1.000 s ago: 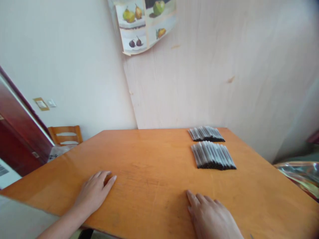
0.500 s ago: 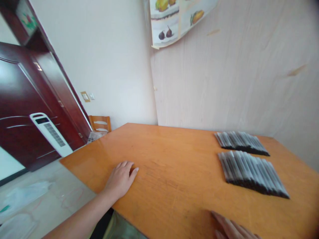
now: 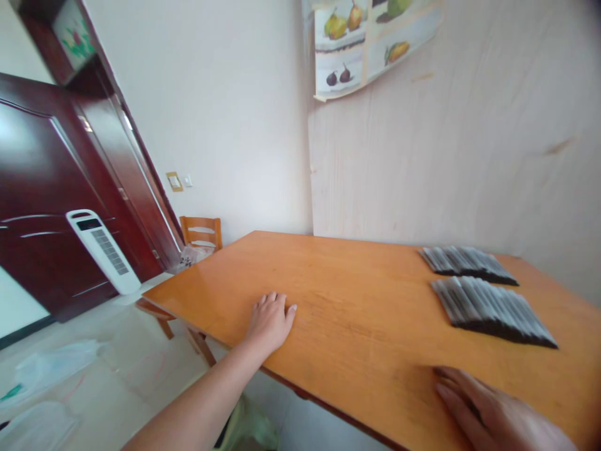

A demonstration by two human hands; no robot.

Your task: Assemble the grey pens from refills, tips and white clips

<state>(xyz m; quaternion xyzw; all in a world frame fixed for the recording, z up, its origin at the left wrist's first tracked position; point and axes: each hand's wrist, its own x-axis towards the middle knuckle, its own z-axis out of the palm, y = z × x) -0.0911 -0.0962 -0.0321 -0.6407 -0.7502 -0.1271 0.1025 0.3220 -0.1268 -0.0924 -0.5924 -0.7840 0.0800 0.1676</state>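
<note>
My left hand (image 3: 270, 321) lies flat on the orange wooden table (image 3: 370, 313), fingers stretched out, holding nothing. My right hand (image 3: 488, 410) rests palm down near the table's front right, fingers apart, partly cut off by the frame edge. Two flat packs of dark pens lie at the far right: the nearer pack (image 3: 493, 304) sits a short way beyond my right hand, and the farther pack (image 3: 467, 261) lies close to the wall.
A pale wooden panel (image 3: 446, 156) leans behind the table with a fruit poster (image 3: 370, 44) above it. A wooden chair (image 3: 201, 232) stands past the table's far left corner. A dark red door (image 3: 47, 207) and a white tower fan (image 3: 101, 250) stand on the left.
The view has swung left, bringing the door and fan into sight and shifting the pen packs to the right. Both hands stay flat on the table.
</note>
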